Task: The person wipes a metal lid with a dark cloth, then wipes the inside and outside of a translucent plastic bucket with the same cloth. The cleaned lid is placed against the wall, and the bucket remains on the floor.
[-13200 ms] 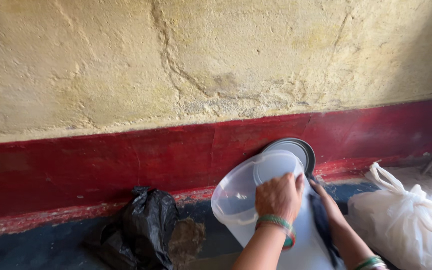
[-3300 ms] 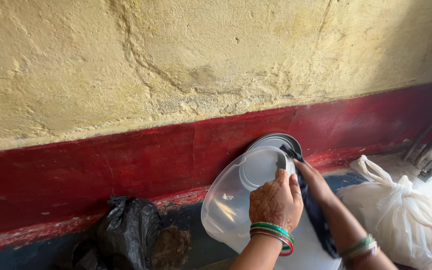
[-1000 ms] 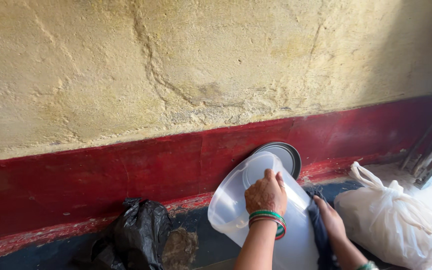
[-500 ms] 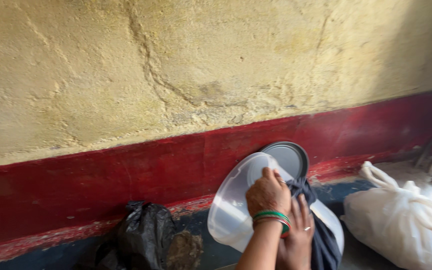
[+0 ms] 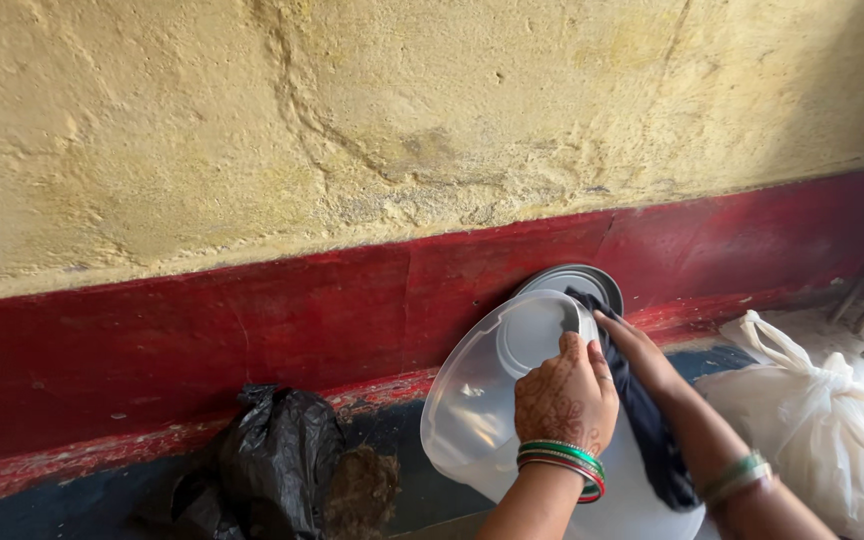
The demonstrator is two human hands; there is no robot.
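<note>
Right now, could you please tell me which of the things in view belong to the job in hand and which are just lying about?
In hand:
left hand, gripping the clear tub
right hand, pressing the dark cloth against the tub

Lying about:
metal plate leaning on the wall
black bag
white bag

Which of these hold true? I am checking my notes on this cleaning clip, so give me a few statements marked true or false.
1. The left hand grips the rim of a clear plastic tub. True.
2. The right hand presses a white sponge on the tub. False: it holds a dark cloth.
3. A black bag lies left of the tub. True.
4. The white bag hangs on the wall. False: it sits on the floor, at the right.
</note>
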